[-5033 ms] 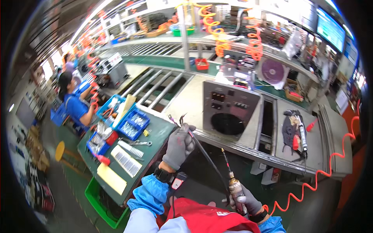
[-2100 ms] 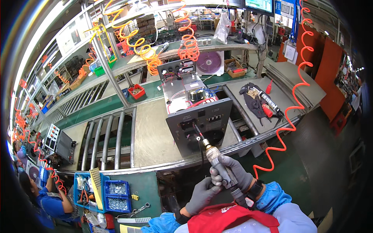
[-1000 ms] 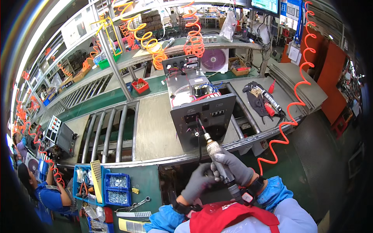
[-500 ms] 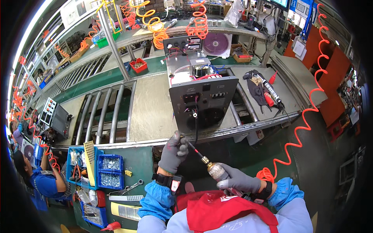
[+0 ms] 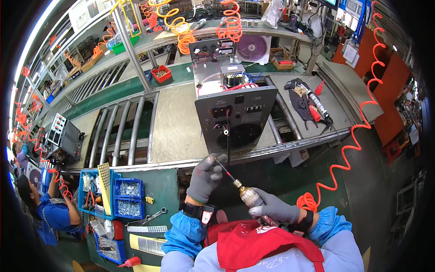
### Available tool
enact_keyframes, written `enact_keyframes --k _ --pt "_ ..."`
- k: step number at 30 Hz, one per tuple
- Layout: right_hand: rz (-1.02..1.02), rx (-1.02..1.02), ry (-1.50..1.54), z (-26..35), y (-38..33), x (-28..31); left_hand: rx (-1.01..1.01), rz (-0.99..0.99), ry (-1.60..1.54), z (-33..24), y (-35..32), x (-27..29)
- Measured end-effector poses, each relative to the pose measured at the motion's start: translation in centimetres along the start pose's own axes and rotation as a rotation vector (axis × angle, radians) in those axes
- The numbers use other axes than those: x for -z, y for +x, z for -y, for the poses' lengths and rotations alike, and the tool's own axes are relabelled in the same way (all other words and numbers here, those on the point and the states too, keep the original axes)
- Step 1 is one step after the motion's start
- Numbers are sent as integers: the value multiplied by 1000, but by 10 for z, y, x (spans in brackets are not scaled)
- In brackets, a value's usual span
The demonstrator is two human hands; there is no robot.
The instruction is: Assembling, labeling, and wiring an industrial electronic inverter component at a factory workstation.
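Observation:
My right hand (image 5: 277, 209), in a grey glove, is wrapped round an air screwdriver (image 5: 248, 196) with a brass-coloured collar. Its long thin bit (image 5: 227, 172) points up and left to the fingertips of my left hand (image 5: 203, 180). Those gloved fingers are pinched at the bit's tip; whatever small thing they hold is hidden. Beyond them, a machine chassis (image 5: 238, 119) stands on the line with its dark panel facing me and its wired inside exposed at the top. A black cable (image 5: 228, 149) hangs from the panel, just above my left hand.
Left of me, a green bench (image 5: 165, 192) carries blue bins (image 5: 129, 208) of small hardware, a wrench (image 5: 154, 216) and a red bottle (image 5: 131, 262). Rollers (image 5: 120, 133) flank the metal plate. An orange coiled hose (image 5: 344, 167) hangs at right. Far left sits a person in blue (image 5: 56, 211).
My right hand and the screwdriver have shifted slightly left and up. My left hand has risen a touch on the bit's tip, its fingers still pinched. The chassis stays in place.

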State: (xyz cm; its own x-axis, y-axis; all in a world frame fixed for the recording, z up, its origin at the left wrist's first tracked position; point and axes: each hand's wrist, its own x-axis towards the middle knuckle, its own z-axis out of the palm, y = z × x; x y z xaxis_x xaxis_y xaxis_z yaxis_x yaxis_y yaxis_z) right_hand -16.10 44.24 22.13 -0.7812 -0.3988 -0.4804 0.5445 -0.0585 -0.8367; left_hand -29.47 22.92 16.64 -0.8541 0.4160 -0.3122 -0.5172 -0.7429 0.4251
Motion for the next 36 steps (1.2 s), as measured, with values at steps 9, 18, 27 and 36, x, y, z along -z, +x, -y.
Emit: enact_keyframes --k 9,18,27,36 --pt "507 -191 767 -20 5 40 -145 255 298 4 13 2" --pt "156 33 454 7 -4 41 -510 -112 818 9 51 -22" --pt "6 102 316 24 -3 39 -1033 -17 1299 -1 108 -20" --pt "-42 189 295 36 9 32 -1418 -75 1796 6 102 -27"
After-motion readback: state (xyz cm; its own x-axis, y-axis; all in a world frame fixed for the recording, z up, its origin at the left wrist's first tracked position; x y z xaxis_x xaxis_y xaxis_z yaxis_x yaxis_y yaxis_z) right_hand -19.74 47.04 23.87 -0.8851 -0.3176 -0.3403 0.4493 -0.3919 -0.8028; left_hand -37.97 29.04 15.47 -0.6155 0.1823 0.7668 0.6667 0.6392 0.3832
